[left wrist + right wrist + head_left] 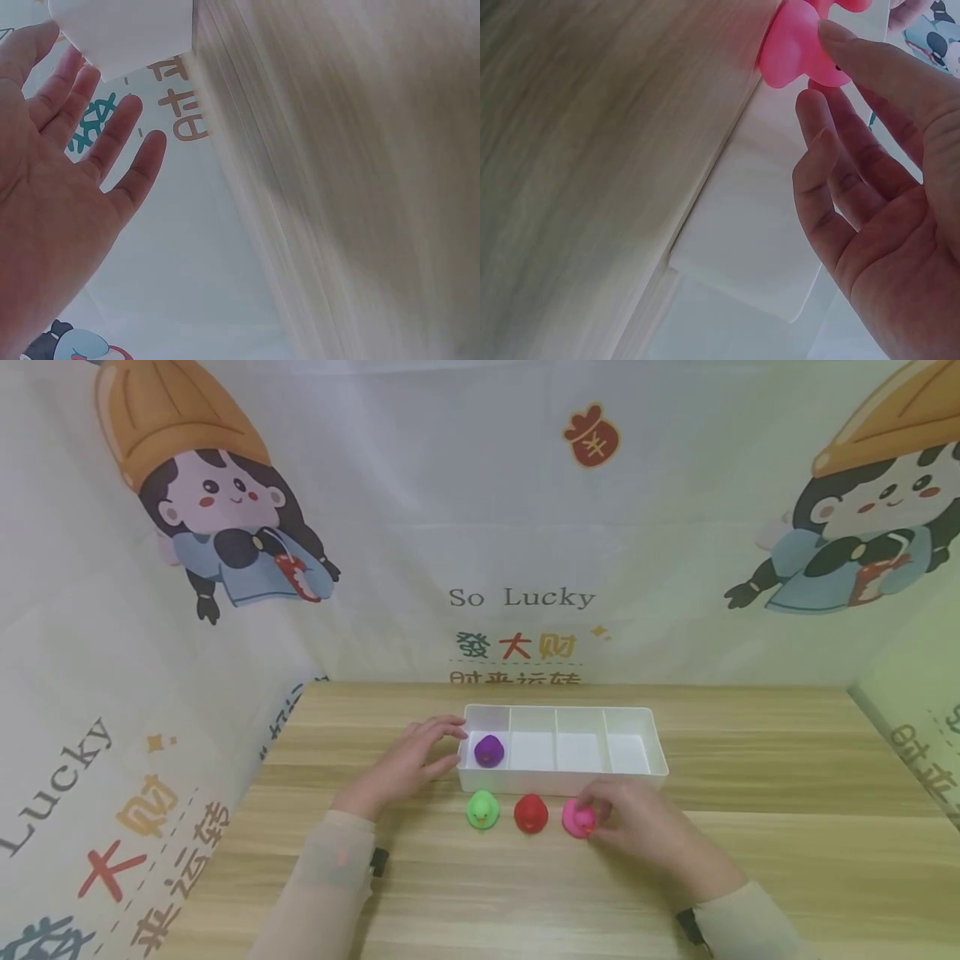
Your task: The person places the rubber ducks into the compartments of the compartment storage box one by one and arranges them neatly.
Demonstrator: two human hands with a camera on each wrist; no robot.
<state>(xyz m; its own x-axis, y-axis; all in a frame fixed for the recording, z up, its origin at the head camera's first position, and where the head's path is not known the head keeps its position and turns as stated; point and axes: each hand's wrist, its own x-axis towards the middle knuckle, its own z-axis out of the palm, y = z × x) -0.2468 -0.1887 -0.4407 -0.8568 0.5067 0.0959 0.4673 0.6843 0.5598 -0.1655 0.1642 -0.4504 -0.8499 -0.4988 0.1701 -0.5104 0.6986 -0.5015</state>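
Observation:
A white tray with compartments (562, 783) stands on the table, a purple duck (489, 751) in its leftmost compartment. My left hand (408, 762) is at the tray's left end, fingertips right at the wall and fingers loosely spread. In the left wrist view, that hand (67, 157) has its thumb and fingertips by the tray's corner (127, 37). My right hand (645, 822) pinches a pink rubber duck (577, 818) in front of the tray. From the right wrist, thumb and fingers show on either side of the duck's head (825, 56), its base at the tabletop.
A green duck (482, 810) and a red duck (531, 813) sit in a row left of the pink one, close along the tray's front wall. Behind the wooden table (787, 752) hangs a printed cloth (412, 485), which also covers both sides.

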